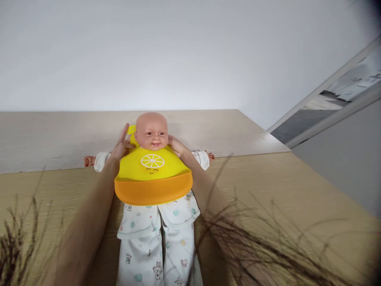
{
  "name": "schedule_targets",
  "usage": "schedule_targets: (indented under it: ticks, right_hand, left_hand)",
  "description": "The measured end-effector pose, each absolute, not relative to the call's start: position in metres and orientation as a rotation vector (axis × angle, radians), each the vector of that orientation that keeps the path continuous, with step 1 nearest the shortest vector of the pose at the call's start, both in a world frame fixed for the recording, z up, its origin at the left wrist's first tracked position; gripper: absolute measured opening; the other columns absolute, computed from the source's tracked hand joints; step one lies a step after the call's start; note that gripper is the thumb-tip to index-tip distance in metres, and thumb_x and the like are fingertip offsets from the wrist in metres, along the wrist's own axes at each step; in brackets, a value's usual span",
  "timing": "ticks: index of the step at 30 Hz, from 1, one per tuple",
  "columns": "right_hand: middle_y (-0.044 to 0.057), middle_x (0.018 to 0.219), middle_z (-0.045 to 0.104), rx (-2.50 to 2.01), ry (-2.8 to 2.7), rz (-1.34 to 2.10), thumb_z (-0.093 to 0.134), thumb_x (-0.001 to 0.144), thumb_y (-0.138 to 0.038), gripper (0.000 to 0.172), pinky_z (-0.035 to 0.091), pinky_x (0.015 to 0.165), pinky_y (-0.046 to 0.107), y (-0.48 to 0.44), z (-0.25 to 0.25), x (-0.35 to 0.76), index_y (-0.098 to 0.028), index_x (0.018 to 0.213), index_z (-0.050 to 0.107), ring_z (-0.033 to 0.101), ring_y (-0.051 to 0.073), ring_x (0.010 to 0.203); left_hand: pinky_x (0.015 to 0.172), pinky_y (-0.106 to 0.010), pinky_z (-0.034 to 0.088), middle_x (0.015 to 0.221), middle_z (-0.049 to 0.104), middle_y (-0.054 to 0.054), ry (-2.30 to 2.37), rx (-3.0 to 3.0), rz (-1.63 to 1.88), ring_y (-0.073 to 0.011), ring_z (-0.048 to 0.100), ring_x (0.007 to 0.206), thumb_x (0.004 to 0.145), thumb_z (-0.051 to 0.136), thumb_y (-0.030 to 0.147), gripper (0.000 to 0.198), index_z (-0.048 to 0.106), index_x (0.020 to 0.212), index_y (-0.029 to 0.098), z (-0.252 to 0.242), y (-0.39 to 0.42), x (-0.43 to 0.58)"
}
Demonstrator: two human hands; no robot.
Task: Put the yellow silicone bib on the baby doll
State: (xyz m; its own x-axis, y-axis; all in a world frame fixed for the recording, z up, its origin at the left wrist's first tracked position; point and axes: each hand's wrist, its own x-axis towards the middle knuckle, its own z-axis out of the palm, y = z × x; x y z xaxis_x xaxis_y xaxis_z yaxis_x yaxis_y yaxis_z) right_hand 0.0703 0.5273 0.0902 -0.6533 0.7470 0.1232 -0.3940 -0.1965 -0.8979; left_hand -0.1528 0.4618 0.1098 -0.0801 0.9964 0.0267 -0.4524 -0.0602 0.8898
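Note:
A bald baby doll (151,131) lies face up, its arms stretched out to both sides. It wears white printed clothes (139,222). Over its chest lies a yellow bib (133,165) with a lemon-slice print and an orange catch pocket (153,188). My left hand (122,147) is at the doll's neck on the left side, fingers closed on the bib's neck strap (131,130). On the other side my right hand (177,146) reaches behind the neck. Its fingertips are hidden there, so what they hold does not show.
The doll lies on a light wooden table (253,178), with a paler board or second tabletop (53,135) behind it. A white wall (149,55) stands at the back. At the right is a slanted glazed opening (321,107). Strands of dark hair (262,246) cross the lower view.

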Motion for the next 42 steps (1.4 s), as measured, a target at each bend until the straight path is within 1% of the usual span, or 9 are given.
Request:
schedule_targets:
  ticks: [4, 8, 11, 16, 22, 30, 33, 38, 42]
  right_hand:
    - [0.006, 0.09, 0.075, -0.486, -1.282, 1.926, 0.074, 0.066, -0.018, 0.035, 0.06, 0.08, 0.037, 0.528, 0.091, 0.071, -0.017, 0.1, 0.068, 0.071, 0.025, 0.086]
    - [0.007, 0.094, 0.075, -0.484, -1.277, 1.92, 0.072, 0.067, -0.016, 0.034, 0.061, 0.079, 0.035, 0.528, 0.092, 0.071, -0.016, 0.101, 0.067, 0.071, 0.025, 0.087]
    - [0.008, 0.099, 0.076, -0.48, -1.258, 1.933, 0.073, 0.066, -0.016, 0.037, 0.061, 0.08, 0.036, 0.529, 0.09, 0.071, -0.016, 0.103, 0.067, 0.071, 0.025, 0.088]
    - [0.008, 0.102, 0.076, -0.448, -1.251, 1.946, 0.076, 0.065, -0.017, 0.039, 0.062, 0.081, 0.038, 0.533, 0.086, 0.071, -0.016, 0.103, 0.069, 0.072, 0.027, 0.09]
    - [0.008, 0.1, 0.076, -0.434, -1.241, 1.939, 0.074, 0.064, -0.017, 0.041, 0.062, 0.081, 0.038, 0.537, 0.08, 0.071, -0.016, 0.105, 0.069, 0.073, 0.027, 0.087]
    - [0.007, 0.094, 0.076, -0.446, -1.242, 1.912, 0.074, 0.066, -0.02, 0.041, 0.061, 0.083, 0.038, 0.536, 0.079, 0.071, -0.016, 0.107, 0.068, 0.072, 0.027, 0.092]
    - [0.006, 0.097, 0.076, -0.452, -1.266, 1.883, 0.074, 0.069, -0.022, 0.038, 0.06, 0.086, 0.04, 0.537, 0.077, 0.071, -0.017, 0.107, 0.068, 0.072, 0.028, 0.095]
    - [0.006, 0.096, 0.076, -0.454, -1.276, 1.86, 0.075, 0.066, -0.022, 0.036, 0.06, 0.082, 0.038, 0.538, 0.077, 0.071, -0.017, 0.101, 0.068, 0.073, 0.027, 0.091]
    - [0.006, 0.097, 0.076, -0.448, -1.244, 1.885, 0.075, 0.061, -0.02, 0.039, 0.06, 0.079, 0.035, 0.538, 0.079, 0.07, -0.018, 0.099, 0.069, 0.073, 0.026, 0.087]
  left_hand:
    - [0.081, -0.025, 0.052, 0.11, 0.076, 0.006, 0.878, 0.829, 1.486, -0.0155, 0.072, 0.087, 0.076, 0.052, -0.008, 0.08, 0.044, 0.147, 0.027, 0.111, 0.461, -0.149]
    - [0.093, -0.032, 0.055, 0.113, 0.076, -0.001, 0.845, 0.871, 1.479, -0.0234, 0.071, 0.104, 0.07, 0.061, -0.005, 0.062, 0.06, 0.127, 0.019, 0.108, 0.465, -0.149]
    - [0.098, -0.035, 0.054, 0.112, 0.076, -0.003, 0.856, 0.852, 1.495, -0.0252, 0.071, 0.108, 0.07, 0.064, 0.0, 0.061, 0.061, 0.127, 0.02, 0.105, 0.467, -0.15]
    - [0.085, -0.036, 0.06, 0.107, 0.077, -0.005, 0.932, 0.907, 1.488, -0.0259, 0.075, 0.093, 0.07, 0.069, 0.01, 0.068, 0.056, 0.136, 0.021, 0.1, 0.472, -0.154]
    - [0.063, -0.031, 0.059, 0.086, 0.077, -0.001, 1.071, 0.92, 1.456, -0.0245, 0.074, 0.072, 0.063, 0.07, 0.006, 0.08, 0.054, 0.14, 0.021, 0.1, 0.469, -0.154]
    - [0.074, -0.026, 0.058, 0.126, 0.071, -0.006, 0.962, 0.94, 1.519, -0.0235, 0.071, 0.103, 0.057, 0.07, 0.0, 0.072, 0.063, 0.126, 0.02, 0.099, 0.47, -0.148]
    - [0.073, -0.026, 0.057, 0.13, 0.069, -0.006, 0.967, 0.938, 1.512, -0.0241, 0.071, 0.101, 0.054, 0.071, -0.001, 0.074, 0.064, 0.123, 0.021, 0.097, 0.472, -0.149]
    - [0.072, -0.03, 0.057, 0.111, 0.075, -0.004, 0.981, 0.903, 1.504, -0.0229, 0.072, 0.088, 0.053, 0.07, -0.001, 0.068, 0.065, 0.118, 0.021, 0.098, 0.471, -0.15]
    - [0.073, -0.028, 0.054, 0.088, 0.074, -0.001, 0.925, 0.93, 1.513, -0.0202, 0.069, 0.082, 0.056, 0.069, 0.006, 0.043, 0.067, 0.097, 0.018, 0.102, 0.475, -0.149]
